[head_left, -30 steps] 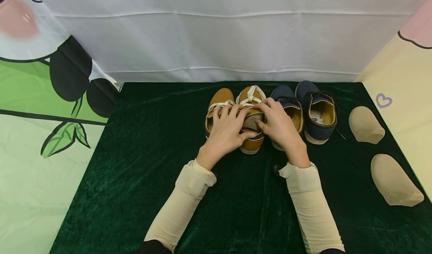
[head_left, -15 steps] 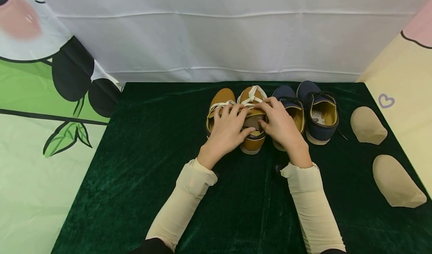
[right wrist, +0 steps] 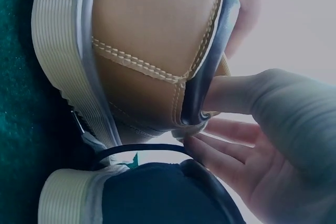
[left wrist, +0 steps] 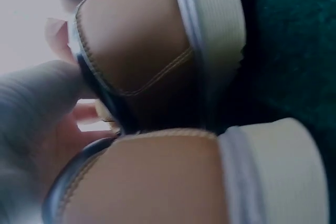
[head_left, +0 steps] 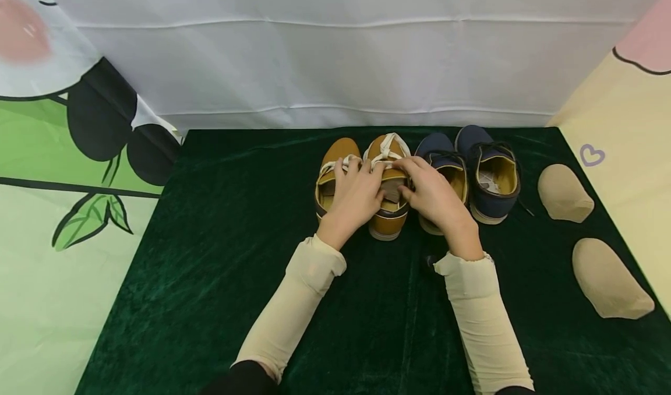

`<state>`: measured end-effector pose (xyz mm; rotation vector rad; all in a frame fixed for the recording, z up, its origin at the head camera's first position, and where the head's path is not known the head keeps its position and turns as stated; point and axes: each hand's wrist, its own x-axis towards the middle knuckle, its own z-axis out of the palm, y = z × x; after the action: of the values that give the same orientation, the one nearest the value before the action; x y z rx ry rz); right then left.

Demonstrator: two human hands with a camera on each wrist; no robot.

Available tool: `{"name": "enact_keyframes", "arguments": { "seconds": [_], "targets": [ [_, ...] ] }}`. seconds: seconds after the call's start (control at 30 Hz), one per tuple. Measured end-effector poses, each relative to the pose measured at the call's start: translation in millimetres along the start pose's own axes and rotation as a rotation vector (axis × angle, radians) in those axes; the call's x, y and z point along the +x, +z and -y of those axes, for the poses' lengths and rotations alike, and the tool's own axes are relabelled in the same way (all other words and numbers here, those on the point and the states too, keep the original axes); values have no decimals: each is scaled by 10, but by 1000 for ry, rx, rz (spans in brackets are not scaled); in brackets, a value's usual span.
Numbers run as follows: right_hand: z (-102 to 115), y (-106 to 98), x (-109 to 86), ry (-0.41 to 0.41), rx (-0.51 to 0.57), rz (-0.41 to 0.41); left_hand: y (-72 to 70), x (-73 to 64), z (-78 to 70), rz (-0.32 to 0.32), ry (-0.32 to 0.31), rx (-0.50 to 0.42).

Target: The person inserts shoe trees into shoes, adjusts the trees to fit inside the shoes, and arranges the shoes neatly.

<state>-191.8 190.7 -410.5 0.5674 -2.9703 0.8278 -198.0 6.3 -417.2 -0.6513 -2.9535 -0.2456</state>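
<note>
Two tan lace-up shoes stand side by side in the head view, toes away from me. My left hand holds the left rim of the right-hand tan shoe, its fingers over the front of the opening. My right hand grips the opposite rim, with the thumb inside the opening and the fingers outside, as the right wrist view shows. A greyish-beige insert is visible inside this shoe. The other tan shoe is partly covered by my left hand.
Close on the right stand two navy shoes with dark laces. Two beige shoe-shaped inserts lie farther right on the green velvet cloth. A white curtain hangs behind.
My left hand has shifted slightly forward, and its thumb has moved from the heel of the tan shoe up to the left rim. The right hand has stayed nearly still.
</note>
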Motion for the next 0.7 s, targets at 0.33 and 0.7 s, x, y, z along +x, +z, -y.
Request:
{"name": "enact_keyframes", "arguments": {
  "seconds": [0.33, 0.7],
  "targets": [
    [-10, 78, 23, 22, -10, -37, 105, 18, 5, -69, -41, 1],
    [30, 151, 32, 77, -43, -131, 163, 51, -11, -112, -47, 15]
  ]
}}
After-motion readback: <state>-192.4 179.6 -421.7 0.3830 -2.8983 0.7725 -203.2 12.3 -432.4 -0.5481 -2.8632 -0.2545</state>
